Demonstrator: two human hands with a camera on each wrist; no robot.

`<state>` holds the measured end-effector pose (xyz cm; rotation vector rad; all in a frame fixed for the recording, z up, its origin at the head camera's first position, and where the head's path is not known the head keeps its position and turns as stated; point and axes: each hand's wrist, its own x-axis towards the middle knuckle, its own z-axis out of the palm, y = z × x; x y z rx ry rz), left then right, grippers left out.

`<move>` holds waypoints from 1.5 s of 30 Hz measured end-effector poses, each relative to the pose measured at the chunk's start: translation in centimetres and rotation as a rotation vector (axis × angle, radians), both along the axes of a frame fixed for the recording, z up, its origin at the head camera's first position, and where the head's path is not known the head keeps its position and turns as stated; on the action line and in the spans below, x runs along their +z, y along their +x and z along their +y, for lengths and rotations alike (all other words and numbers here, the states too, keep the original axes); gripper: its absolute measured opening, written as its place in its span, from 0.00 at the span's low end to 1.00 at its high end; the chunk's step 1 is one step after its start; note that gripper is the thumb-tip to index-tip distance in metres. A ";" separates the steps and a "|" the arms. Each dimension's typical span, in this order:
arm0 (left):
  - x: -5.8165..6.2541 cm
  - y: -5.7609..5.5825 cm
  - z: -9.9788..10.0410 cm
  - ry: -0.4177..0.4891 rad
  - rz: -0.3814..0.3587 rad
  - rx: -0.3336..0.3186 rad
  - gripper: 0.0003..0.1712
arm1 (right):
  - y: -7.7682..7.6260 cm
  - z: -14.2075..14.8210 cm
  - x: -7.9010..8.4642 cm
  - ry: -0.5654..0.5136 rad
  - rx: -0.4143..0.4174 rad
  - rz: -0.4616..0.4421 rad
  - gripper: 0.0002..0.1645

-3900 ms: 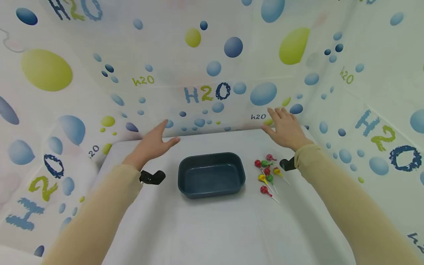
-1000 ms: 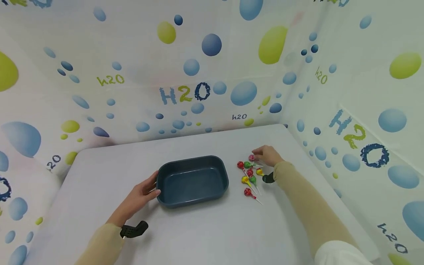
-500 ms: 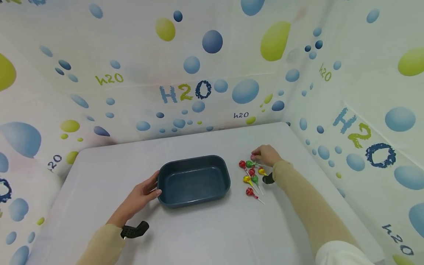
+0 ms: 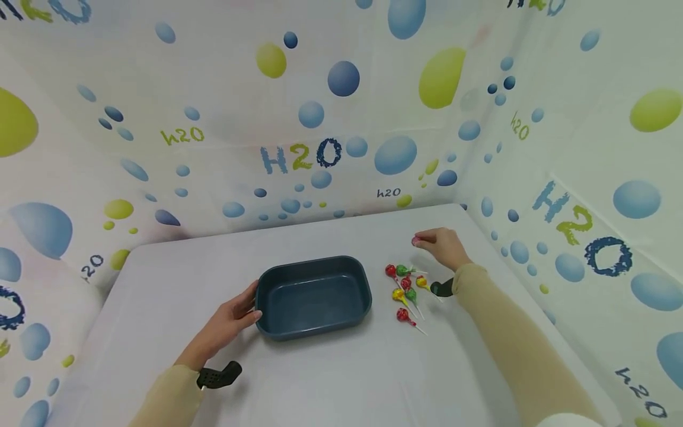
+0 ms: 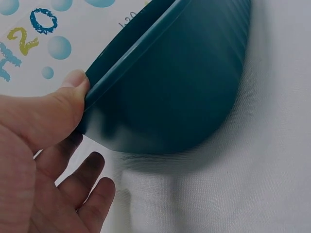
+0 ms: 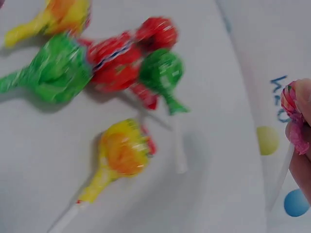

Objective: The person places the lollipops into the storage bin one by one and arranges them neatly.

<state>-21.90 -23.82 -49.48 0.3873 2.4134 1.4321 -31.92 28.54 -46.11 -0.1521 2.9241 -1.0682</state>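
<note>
A dark blue rectangular baking dish (image 4: 315,296) stands on the white table with nothing in it. My left hand (image 4: 233,320) pinches its left end; in the left wrist view the thumb (image 5: 73,87) lies at the rim and the lower fingers (image 5: 92,189) are off the wall. Held by my right hand (image 4: 441,246) is a pink lollipop (image 6: 296,116), raised over the table, its white stick pointing down in the right wrist view. Near that hand lie several wrapped lollipops, among them a red one (image 4: 402,315), a yellow one (image 6: 121,150) and a green one (image 6: 60,68).
The white-covered table (image 4: 320,379) meets a wall sheet (image 4: 224,160) printed with drops and "H2O" at the back and sides. A black wrist camera mount (image 4: 220,375) sits on the left wrist, another mount (image 4: 441,289) on the right.
Both hands came down from above the table; the left took hold of the dish's end. My right hand grasped the pink lollipop and has lifted it away from the others.
</note>
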 end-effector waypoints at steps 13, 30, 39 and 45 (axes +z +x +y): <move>0.0 -0.3 -0.1 0.015 0.007 -0.008 0.45 | 1.9 0.2 4.2 -0.056 -0.067 0.085 0.24; -0.4 -0.4 -0.8 0.029 0.012 -0.015 0.44 | 2.1 -13.0 5.1 -0.107 0.075 0.056 0.19; -0.3 -0.5 -0.8 0.056 -0.012 0.009 0.44 | 1.6 -23.4 3.4 -0.027 0.231 -0.042 0.13; -0.1 -0.3 -0.8 0.063 -0.031 0.014 0.44 | 1.7 -28.9 1.7 0.049 0.353 -0.145 0.13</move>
